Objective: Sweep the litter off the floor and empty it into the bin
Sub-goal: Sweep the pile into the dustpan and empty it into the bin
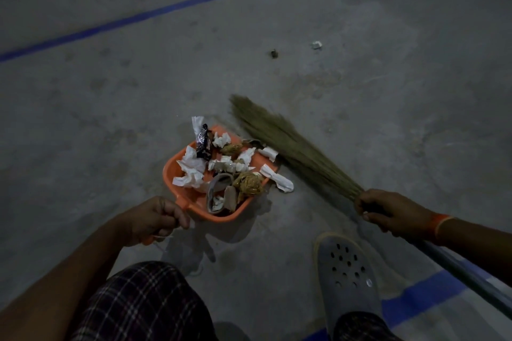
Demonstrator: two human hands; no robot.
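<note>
1. Because the orange plastic dustpan (221, 209) is heaped above its rim with crumpled white paper, a dark wrapper and brown fibre balls, any tilt when it is lifted could spill pieces back on the grey concrete floor (110, 91).
2. While the left hand (155, 220) has its fingers curled tight around the dustpan handle, the grip is at the very end, so the loaded front may dip.
3. One folded white paper scrap (279, 181) lies half over the dustpan lip, touching the floor; I judge it will fall off if it is not pushed in first.
4. With the right hand (388, 212) clenched on the neck of the soft grass broom (285, 147), whose bristles lie just beside the lip, a strong stroke could flick light paper out of the pan.
5. Further away, a small white scrap (316, 44) and a dark bit (274, 54) rest on the floor, well apart from the pan, and may be forgotten.
6. No bin is visible, so the carry may be long.
</note>
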